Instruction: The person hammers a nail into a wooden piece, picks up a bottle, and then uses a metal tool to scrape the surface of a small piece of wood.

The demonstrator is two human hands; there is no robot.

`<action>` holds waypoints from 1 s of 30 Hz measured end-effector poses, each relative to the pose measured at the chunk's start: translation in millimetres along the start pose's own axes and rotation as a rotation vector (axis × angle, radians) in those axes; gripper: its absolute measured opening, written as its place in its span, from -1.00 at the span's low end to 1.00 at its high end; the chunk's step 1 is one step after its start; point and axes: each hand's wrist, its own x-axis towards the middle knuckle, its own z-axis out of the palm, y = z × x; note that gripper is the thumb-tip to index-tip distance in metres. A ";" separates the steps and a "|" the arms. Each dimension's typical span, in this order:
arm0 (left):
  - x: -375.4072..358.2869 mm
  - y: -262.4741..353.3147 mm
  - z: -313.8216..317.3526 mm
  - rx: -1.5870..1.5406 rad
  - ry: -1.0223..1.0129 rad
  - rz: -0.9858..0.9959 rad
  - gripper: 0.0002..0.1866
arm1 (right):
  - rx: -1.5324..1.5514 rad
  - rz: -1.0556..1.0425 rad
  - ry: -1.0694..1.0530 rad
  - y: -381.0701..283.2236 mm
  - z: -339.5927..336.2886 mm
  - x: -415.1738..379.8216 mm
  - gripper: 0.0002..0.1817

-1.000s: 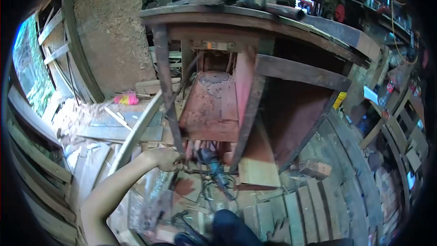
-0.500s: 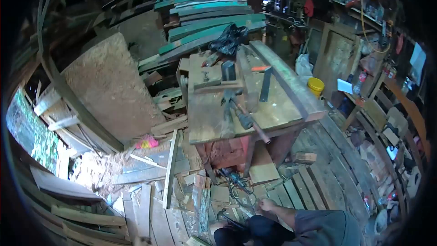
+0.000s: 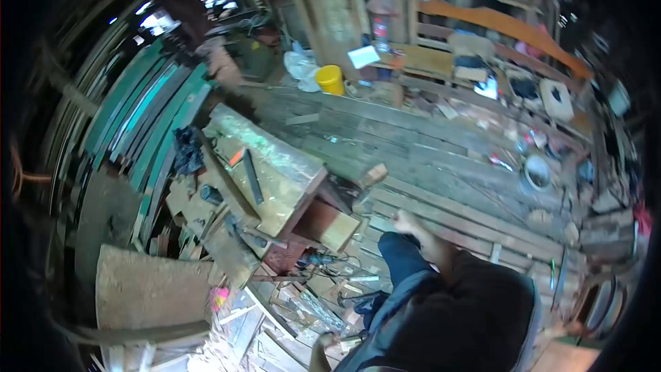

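My right hand (image 3: 407, 222) hangs over the plank floor (image 3: 441, 224), beside my knee and to the right of the workbench. Its fingers are curled, with nothing visible in them. Lower down, my left hand (image 3: 328, 339) is near scattered wood offcuts at the bottom edge. Its fingers look closed, but blur hides whatever they may hold. On the workbench (image 3: 275, 200) lie a dark flat blade with an orange end (image 3: 253, 178), a hammer-like tool (image 3: 258, 238) and a dark cup (image 3: 211, 195). A corded power tool (image 3: 317, 259) rests on the floor beneath.
Green boards (image 3: 148, 127) are stacked at the left. A thick beam (image 3: 265, 141) lies along the bench edge. Beyond it stand a yellow bucket (image 3: 330, 80) and a white bag (image 3: 301, 65). Cluttered wooden shelving (image 3: 427, 62) lines the right. A large rough panel (image 3: 148, 289) is at lower left.
The view has swung to the right, so the bench now appears further left and turned. More of the right-hand floor shows. My left hand and forearm have come into clear view at the bottom.
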 end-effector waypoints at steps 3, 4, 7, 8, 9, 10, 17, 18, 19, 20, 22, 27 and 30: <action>46.0 66.6 -14.1 0.083 -0.084 -0.020 -0.73 | 0.073 0.056 0.083 77.5 -27.0 30.7 -0.76; 62.8 98.7 -14.0 0.107 -0.115 -0.021 -0.72 | 0.065 0.072 0.136 94.7 -51.5 32.0 -0.77; 108.0 200.2 -9.5 0.176 -0.205 0.010 -0.71 | 0.196 0.089 0.242 132.0 -96.5 16.4 -0.80; 123.1 237.8 -8.6 0.199 -0.253 0.019 -0.70 | 0.196 0.122 0.263 139.8 -112.2 11.4 -0.80; 134.2 270.4 -4.1 0.213 -0.299 0.026 -0.70 | 0.192 0.159 0.275 149.3 -125.0 1.3 -0.79; 146.9 301.8 2.9 0.228 -0.355 0.032 -0.69 | 0.186 0.196 0.282 158.9 -138.3 -13.3 -0.79; 71.5 563.4 116.4 0.269 -0.632 0.808 -0.60 | 0.724 0.334 0.391 209.4 -169.9 -44.9 -0.56; -27.4 622.2 154.6 0.284 -0.504 0.631 -0.44 | 1.123 0.445 0.199 151.4 -215.3 -71.4 -0.42; -30.3 638.3 182.8 0.362 -0.414 0.884 -0.36 | 1.372 0.355 0.185 161.3 -194.4 -51.4 -0.39; -33.3 647.8 204.6 0.435 -0.316 1.135 -0.28 | 1.489 0.465 0.158 87.4 -239.3 -67.7 -0.36; -80.1 665.4 245.3 0.557 -0.271 1.354 -0.29 | 1.968 0.240 0.323 75.8 -182.6 -10.9 -0.27; 9.7 655.8 243.7 0.422 -0.386 1.241 -0.26 | 2.036 0.227 0.167 -53.3 -241.7 5.3 -0.16; 117.0 645.3 225.6 -0.223 -0.541 0.245 -0.22 | 1.765 0.061 0.284 -77.1 -241.5 -2.2 -0.19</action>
